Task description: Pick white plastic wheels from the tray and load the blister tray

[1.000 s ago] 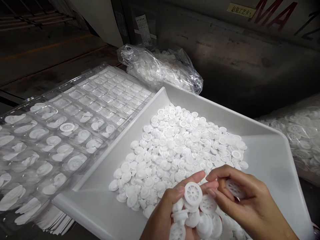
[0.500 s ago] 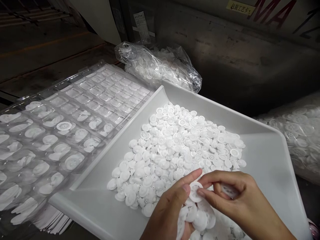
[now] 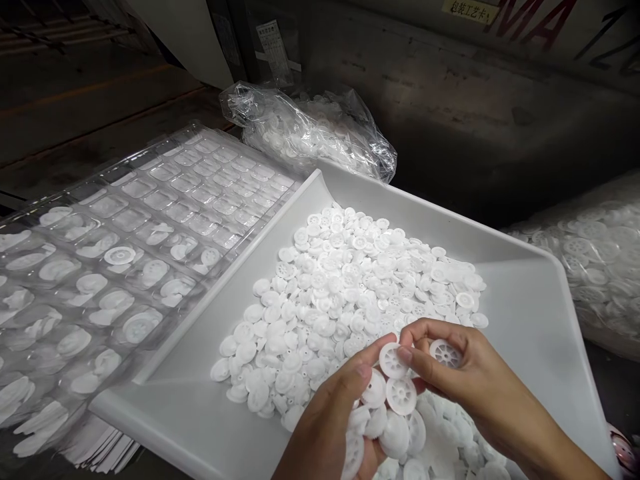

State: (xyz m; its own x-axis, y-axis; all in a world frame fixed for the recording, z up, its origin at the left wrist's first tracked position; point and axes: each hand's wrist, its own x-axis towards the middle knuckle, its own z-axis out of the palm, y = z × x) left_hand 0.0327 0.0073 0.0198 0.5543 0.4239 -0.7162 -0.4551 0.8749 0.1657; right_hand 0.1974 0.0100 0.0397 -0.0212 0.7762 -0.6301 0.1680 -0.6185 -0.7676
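My left hand (image 3: 336, 407) is cupped around several white plastic gears (image 3: 395, 435), small spoked discs with toothed rims. Between the thumb and index finger of my right hand (image 3: 467, 373) is one white gear (image 3: 393, 361), held just above the handful. A second spoked gear (image 3: 446, 354) sits tucked against the curled fingers of the right hand. Both hands are over the near part of a grey plastic scoop-shaped tray (image 3: 530, 313), which bears a large heap of the same gears (image 3: 345, 287).
Left of the tray lies a clear blister tray (image 3: 165, 200) with gears in its nearer pockets. Behind stands a clear bag of white parts (image 3: 320, 133). Another filled bag (image 3: 595, 260) is at the right. Stacked paper sheets (image 3: 103, 443) show under the blister tray.
My right hand has turned slightly and shifted up, showing the gear in its curled fingers more plainly. The gears in my left hand lie more spread out. The view has shifted slightly.
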